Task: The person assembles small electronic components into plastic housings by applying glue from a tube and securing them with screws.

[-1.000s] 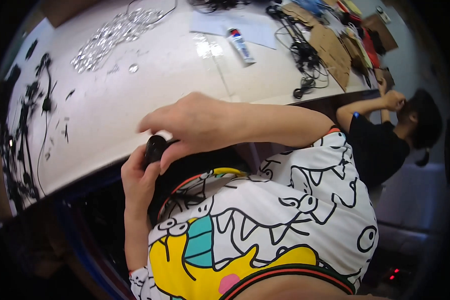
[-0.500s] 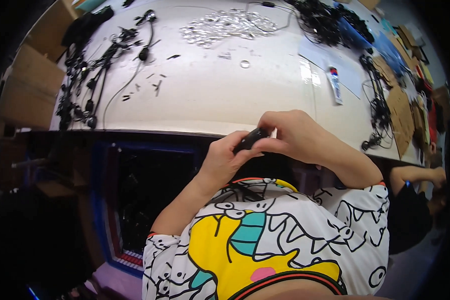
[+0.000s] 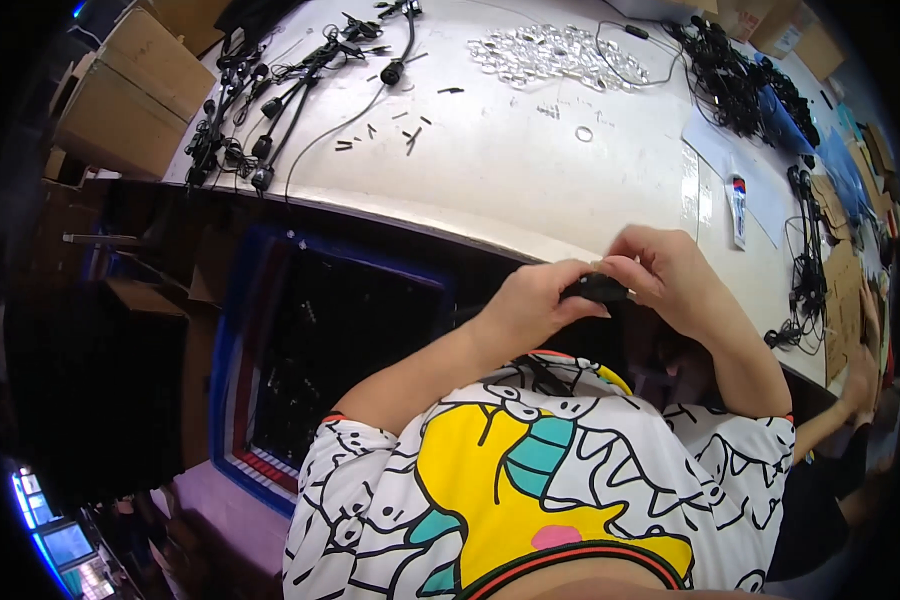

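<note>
In front of my body, just off the table's near edge, I hold a short black rounded piece [image 3: 602,289]; its exact kind does not show. My left hand [image 3: 542,300] is closed round its left end, the thumb along the near side. My right hand [image 3: 675,275] is closed too, with bent fingers and thumb pinching at the top and right end of the same piece. The fingers cover much of it. Nearest on the white table [image 3: 530,190] are a clear ring-shaped piece [image 3: 583,134] and a white tube with a red and blue end [image 3: 738,212].
Many clear glassy pieces [image 3: 560,58] lie at the back. Black cords with sockets [image 3: 305,80] spread at the left, and more black cables [image 3: 808,270] lie at the right. Small black bits [image 3: 410,138] are scattered. A dark blue-rimmed bin [image 3: 232,350] stands below; a co-worker's arm [image 3: 845,405] shows at right.
The view has turned, so the table and my hands appear farther right. My right fingers have shifted from the black piece's far end onto its top side.
</note>
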Tool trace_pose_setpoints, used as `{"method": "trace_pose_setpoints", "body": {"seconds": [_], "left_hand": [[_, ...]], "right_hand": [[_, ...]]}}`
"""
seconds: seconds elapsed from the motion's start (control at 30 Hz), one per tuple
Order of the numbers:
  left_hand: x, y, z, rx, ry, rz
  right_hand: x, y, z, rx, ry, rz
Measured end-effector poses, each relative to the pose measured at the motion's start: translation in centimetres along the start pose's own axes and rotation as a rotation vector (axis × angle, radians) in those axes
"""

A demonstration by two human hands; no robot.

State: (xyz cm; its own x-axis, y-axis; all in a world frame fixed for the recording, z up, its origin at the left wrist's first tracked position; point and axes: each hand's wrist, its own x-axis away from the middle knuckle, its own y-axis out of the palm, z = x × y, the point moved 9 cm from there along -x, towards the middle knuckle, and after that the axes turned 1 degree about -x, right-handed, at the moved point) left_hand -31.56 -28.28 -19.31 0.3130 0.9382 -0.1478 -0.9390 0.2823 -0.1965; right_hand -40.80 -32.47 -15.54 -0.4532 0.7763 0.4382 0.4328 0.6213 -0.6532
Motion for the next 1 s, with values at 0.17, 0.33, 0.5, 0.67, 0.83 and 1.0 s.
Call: {"method": "trace_pose_setpoints", "body": {"seconds": [0.17,0.33,0.5,0.67,0.83,1.0], "left_hand": [[-0.2,-1.1,0.4,0.042,-0.040,0.095],[-0.3,-2.2,-0.6,0.434,-0.112,0.239],[-2.5,-5.5,0.8,1.025,0.098,0.479],[-2.2,-5.4,1.1,0.919,0.061,0.391],[-2.6,-4.1,3.4,0.844,0.141,0.264],[-1.4,-4.3,0.9,0.746,-0.051,0.251]], "right_hand": [[1.4,-1.2,-3.2,0.044,-0.437,0.126],[0.8,-0.4,-1.7,-0.372,-0.435,0.231],[1.1,8.0,1.7,-0.461,-0.365,-0.002],[2.8,7.2,1.8,-0.331,-0.396,0.076],[6.8,2.2,2.3,-0.543,-0.262,0.111],[14.1,-12.1,0.3,-0.664,-0.440,0.422]]}}
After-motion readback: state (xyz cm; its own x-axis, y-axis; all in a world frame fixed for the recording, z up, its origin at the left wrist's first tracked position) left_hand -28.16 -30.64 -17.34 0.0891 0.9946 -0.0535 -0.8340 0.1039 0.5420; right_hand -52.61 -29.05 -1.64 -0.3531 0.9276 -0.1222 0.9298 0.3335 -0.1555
